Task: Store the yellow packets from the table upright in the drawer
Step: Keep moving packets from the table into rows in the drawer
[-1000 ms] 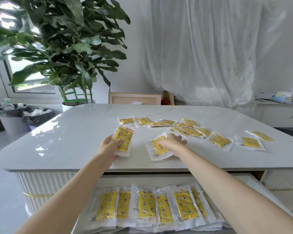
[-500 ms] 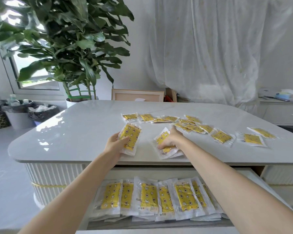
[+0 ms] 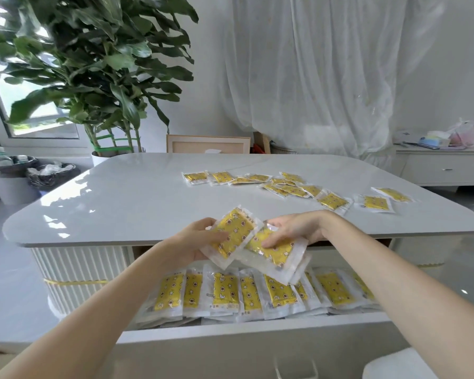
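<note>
The drawer (image 3: 230, 336) is partly filled; many packets (image 3: 331, 201) are left on the surface (image 3: 134, 203). A packet (image 3: 236, 225) is gripped by the left hand (image 3: 195, 242), a stack (image 3: 274, 254) by the right hand (image 3: 293, 228).

No text, brand, number or sign can be read. The drawer packets (image 3: 225, 289), standing in a row along the near wall of the drawer (image 3: 257, 326), bear a yellow print of stars and small round figures, not lettering. Short dark marks on the clear lower margins of a few of them are too small to make out. The left-hand packet (image 3: 231, 233) and the right-hand packets (image 3: 274, 253) show the same print. On the table packets (image 3: 331, 201), toward the far right edge of the table (image 3: 134, 203), nothing can be read.
</note>
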`<state>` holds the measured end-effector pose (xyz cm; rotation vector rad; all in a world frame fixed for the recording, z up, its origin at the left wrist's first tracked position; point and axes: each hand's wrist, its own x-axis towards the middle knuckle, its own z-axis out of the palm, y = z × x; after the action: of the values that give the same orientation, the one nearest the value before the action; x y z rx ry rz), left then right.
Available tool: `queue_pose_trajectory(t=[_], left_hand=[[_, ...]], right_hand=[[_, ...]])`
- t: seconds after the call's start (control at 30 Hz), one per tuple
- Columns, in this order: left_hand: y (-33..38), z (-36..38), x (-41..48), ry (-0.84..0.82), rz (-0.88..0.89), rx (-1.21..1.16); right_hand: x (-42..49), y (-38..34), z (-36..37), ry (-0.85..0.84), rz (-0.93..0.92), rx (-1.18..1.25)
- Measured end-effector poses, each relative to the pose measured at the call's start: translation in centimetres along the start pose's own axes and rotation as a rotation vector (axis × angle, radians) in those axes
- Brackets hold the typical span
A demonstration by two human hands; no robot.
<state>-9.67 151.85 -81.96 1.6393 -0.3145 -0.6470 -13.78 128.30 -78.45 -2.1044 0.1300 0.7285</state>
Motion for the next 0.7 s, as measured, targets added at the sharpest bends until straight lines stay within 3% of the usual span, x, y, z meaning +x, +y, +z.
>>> queue_pose_trajectory(t=[0.13,0.27,0.43,0.57,0.7], left_hand=[[-0.9,2.2,-0.8,-0.186,-0.046,0.261],[-2.5,4.1,0.2,-0.179,-0.081,0.34],[-4.8,5.1,1.7,-0.124,-0.242,0.328],[-5.8,6.1,3.4,-0.055,-0.338,0.142],[-6.6,6.4,5.4,0.027,-0.429,0.036]], right_hand=[[-1.0,2.9,-0.1,-0.08,0.14,-0.067],[-1.2,5.8,-0.5,-0.181,0.257,-0.109],[-1.0,10.6,-1.7,0.106,0.399,-0.174],[-0.5,13.2,-2.2,0.309,0.46,-0.21],[0.2,14.4,-2.4,0.469,0.429,-0.04]])
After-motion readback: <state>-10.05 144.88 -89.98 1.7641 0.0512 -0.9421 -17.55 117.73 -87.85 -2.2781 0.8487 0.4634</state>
